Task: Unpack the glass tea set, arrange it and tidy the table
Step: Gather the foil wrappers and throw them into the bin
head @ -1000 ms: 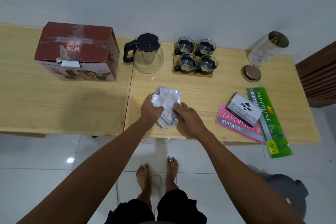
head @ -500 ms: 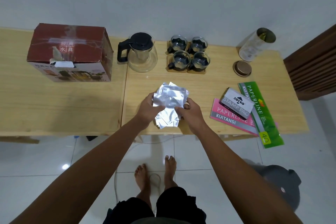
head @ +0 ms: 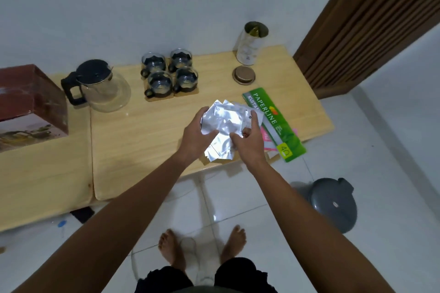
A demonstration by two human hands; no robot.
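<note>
Above the front edge of a pale wooden counter, a crumpled bunch of silver foil packets, shiny and creased, too overlapped to count, gripped from both sides. Left hand closed on the bunch's left edge, thumb across the front; right hand pinching the right edge, fingers curled.

Further back, one glass teapot with black lid and black handle, apparently empty. Beside it to the right, four small glass cups with dark holders, set two by two on light wooden coasters, contents too dim to tell.

At the far right, one tall cylindrical canister standing open, its single round bronze lid lying flat just in front. Near the hands, one green PAPERLINE packet overhanging the counter edge, something pink partly hidden beneath it.

At the left edge, one dark red cardboard box, closed, printed with a tea set picture. On the white tiled floor, one grey lidded bin, plus two bare feet.
</note>
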